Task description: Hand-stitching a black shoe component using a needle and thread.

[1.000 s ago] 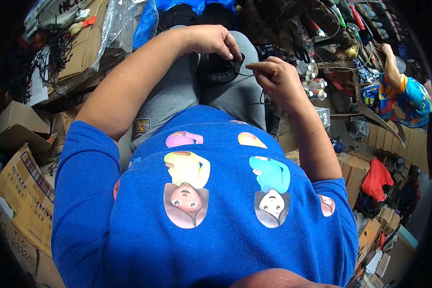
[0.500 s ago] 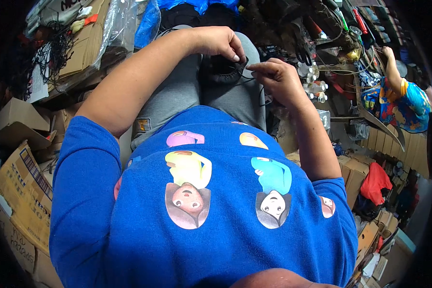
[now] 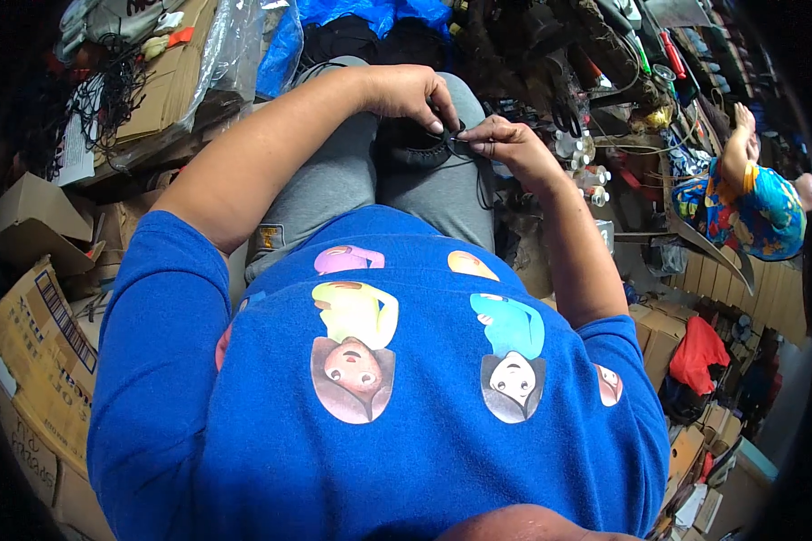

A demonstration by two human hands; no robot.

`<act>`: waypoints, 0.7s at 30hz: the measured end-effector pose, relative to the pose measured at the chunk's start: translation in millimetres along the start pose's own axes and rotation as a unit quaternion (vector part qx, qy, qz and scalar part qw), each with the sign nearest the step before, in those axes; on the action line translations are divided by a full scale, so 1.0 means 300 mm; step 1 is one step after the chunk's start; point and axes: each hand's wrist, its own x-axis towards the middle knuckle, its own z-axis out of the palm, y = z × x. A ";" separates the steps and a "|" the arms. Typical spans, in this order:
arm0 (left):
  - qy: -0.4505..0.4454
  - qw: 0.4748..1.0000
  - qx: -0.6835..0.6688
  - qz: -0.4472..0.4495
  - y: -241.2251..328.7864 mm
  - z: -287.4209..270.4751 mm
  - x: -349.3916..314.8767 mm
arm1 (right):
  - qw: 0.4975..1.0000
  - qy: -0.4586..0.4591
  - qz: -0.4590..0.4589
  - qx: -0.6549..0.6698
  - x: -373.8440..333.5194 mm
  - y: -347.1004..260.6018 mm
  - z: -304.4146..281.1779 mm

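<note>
In the head view, a black stitched piece lies between the thighs of the person's grey trousers, forward of the blue shirt. Its gathered near edge runs mainly from left to right in a shallow curve; the far part is hidden, so the full long axis cannot be told.

The left hand is the nearer one: it arches over the piece from the far side, its fingertips pinched on the right end of the rim. The right hand comes in from the right, thumb and forefinger pressed together right beside that same end; what sits between them is too small to make out. The two sets of fingertips are close together but not clasped, with the piece lying to the right hand's left. A dark cord hangs in a loop below the right hand.
</note>
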 end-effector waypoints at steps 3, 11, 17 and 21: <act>0.000 1.000 0.012 -0.011 -0.003 0.002 0.005 | 0.995 0.081 -0.001 0.057 -0.012 -0.027 0.078; 0.195 0.966 0.167 0.034 0.011 0.048 -0.156 | 0.973 0.152 -0.072 -0.156 -0.069 -0.094 0.122; 0.316 0.935 0.149 -0.054 0.086 0.196 -0.268 | 0.875 0.251 -0.152 -0.385 -0.129 -0.068 0.231; 0.382 0.845 0.373 -0.016 0.063 0.206 -0.253 | 0.888 0.237 -0.146 -0.366 -0.119 -0.056 0.209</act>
